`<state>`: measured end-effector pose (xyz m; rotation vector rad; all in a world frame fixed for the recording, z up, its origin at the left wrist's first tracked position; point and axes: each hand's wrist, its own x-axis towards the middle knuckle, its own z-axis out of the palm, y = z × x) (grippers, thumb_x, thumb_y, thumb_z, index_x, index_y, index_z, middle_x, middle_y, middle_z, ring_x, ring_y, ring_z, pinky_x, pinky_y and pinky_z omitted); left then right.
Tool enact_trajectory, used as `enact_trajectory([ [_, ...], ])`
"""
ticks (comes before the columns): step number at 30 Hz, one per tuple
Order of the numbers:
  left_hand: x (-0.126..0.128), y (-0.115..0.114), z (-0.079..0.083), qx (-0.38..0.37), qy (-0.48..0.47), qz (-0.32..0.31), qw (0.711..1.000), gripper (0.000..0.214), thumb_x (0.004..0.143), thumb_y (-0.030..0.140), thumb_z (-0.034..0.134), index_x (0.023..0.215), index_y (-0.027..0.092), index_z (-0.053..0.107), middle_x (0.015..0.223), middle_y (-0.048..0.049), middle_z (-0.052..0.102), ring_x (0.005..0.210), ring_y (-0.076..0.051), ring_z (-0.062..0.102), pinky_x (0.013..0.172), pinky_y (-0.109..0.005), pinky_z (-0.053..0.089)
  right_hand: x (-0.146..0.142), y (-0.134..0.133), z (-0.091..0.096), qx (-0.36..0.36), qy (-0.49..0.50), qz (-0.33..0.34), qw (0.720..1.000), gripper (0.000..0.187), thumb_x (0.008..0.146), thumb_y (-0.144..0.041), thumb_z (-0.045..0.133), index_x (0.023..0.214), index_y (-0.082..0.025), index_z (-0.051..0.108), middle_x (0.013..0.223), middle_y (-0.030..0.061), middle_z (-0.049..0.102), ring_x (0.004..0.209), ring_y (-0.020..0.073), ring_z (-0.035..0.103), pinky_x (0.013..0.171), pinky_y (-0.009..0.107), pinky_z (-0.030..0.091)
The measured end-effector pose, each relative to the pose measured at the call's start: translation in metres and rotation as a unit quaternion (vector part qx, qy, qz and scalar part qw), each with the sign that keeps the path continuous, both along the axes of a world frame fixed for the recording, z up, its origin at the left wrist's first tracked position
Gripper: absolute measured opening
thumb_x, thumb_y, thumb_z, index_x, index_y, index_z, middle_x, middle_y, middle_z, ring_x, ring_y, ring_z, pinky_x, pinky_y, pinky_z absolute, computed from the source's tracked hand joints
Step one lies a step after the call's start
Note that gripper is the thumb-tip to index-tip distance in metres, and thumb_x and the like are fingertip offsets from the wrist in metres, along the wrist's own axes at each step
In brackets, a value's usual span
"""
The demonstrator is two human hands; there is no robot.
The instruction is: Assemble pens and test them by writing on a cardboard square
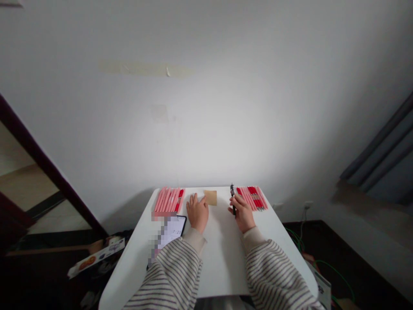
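Note:
My left hand (198, 212) lies open on the white table, its fingers spread and its thumb at the left edge of a small tan paper square (211, 198). A black pen (232, 190) stands nearly upright in my right hand (242, 213), whose fingers are closed around it. Left of my left hand is a row of pink and red pens (167, 199). Another row of pink and red pens (253, 199), some with silvery tips, lies just beyond and right of my right hand.
The white table (222, 267) stands against a pale wall. A phone (174, 230) with a lit screen lies near my left forearm, partly blurred out. Green cables (298, 241) run along the dark floor at right, and a patterned box (100, 256) lies beyond the table's left edge.

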<state>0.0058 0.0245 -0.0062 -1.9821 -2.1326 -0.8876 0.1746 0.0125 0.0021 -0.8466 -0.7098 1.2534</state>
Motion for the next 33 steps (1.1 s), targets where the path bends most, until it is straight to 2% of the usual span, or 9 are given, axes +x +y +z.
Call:
enact_trajectory([
  [3,0.000,0.000,0.001,0.009,-0.007,-0.006,1.000,0.038,0.085,0.021,0.042,0.115,0.027,0.064,0.135,-0.0118,0.051,0.130,-0.029,0.040,0.104,-0.050,0.034,0.000,0.003,-0.003,0.035,-0.094,-0.035,0.994,0.043,0.058,-0.040,0.078,0.098,-0.026,0.070,0.081,-0.0005,0.063,0.065,0.0111,0.054,0.056,0.025,0.046],
  [5,0.000,-0.001,0.003,0.024,-0.018,-0.016,0.999,0.038,0.086,0.022,0.040,0.115,0.025,0.064,0.133,-0.0128,0.053,0.128,-0.028,0.041,0.104,-0.049,0.035,0.001,0.004,-0.004,0.067,-0.170,-0.057,0.982,0.039,0.059,-0.043,0.077,0.094,-0.024,0.071,0.081,0.0008,0.064,0.065,0.0122,0.053,0.056,0.025,0.045],
  [10,0.002,-0.002,0.007,0.086,-0.066,-0.079,0.991,0.036,0.087,0.027,0.044,0.119,0.027,0.061,0.126,-0.0084,0.056,0.120,-0.024,0.046,0.105,-0.043,0.036,0.003,0.003,-0.007,0.138,-0.360,-0.070,0.920,0.025,0.073,-0.045,0.066,0.088,-0.027,0.074,0.078,0.0040,0.067,0.072,0.0177,0.053,0.068,0.031,0.043],
  [13,0.004,-0.003,0.007,0.106,-0.103,-0.116,0.982,0.034,0.086,0.029,0.049,0.117,0.030,0.062,0.123,-0.0050,0.057,0.115,-0.021,0.048,0.104,-0.040,0.037,0.005,0.002,-0.008,0.171,-0.428,-0.065,0.885,0.020,0.078,-0.043,0.062,0.089,-0.031,0.074,0.072,0.0039,0.067,0.077,0.0213,0.051,0.076,0.036,0.041],
  [17,0.004,-0.002,0.005,0.110,-0.154,-0.125,0.974,0.026,0.085,0.030,0.051,0.105,0.029,0.067,0.121,-0.0041,0.058,0.112,-0.021,0.049,0.101,-0.039,0.038,0.007,0.001,-0.009,0.172,-0.443,-0.056,0.878,0.017,0.078,-0.040,0.062,0.088,-0.034,0.074,0.069,0.0032,0.067,0.079,0.0233,0.049,0.079,0.038,0.039],
  [24,0.004,0.000,0.008,0.120,-0.206,-0.129,0.962,0.017,0.085,0.030,0.052,0.087,0.023,0.068,0.110,-0.0045,0.063,0.110,-0.019,0.053,0.099,-0.038,0.039,0.004,0.000,-0.008,0.160,-0.402,-0.040,0.901,0.013,0.074,-0.041,0.067,0.083,-0.035,0.075,0.065,0.0026,0.065,0.079,0.0243,0.048,0.082,0.038,0.037],
  [28,0.004,0.001,0.008,0.126,-0.208,-0.124,0.962,0.016,0.085,0.031,0.053,0.084,0.022,0.066,0.109,-0.0052,0.064,0.109,-0.019,0.054,0.097,-0.038,0.040,0.005,-0.002,-0.009,0.164,-0.437,-0.035,0.884,0.017,0.079,-0.040,0.062,0.090,-0.035,0.074,0.069,0.0029,0.066,0.080,0.0236,0.049,0.080,0.038,0.037],
  [33,0.000,0.007,0.006,0.139,-0.217,-0.103,0.961,0.016,0.085,0.031,0.051,0.083,0.022,0.064,0.107,-0.0057,0.065,0.107,-0.019,0.056,0.095,-0.038,0.040,0.013,-0.003,-0.015,0.173,-0.456,-0.056,0.871,0.020,0.077,-0.039,0.065,0.095,-0.034,0.073,0.079,0.0038,0.067,0.084,0.0239,0.051,0.081,0.039,0.039],
])
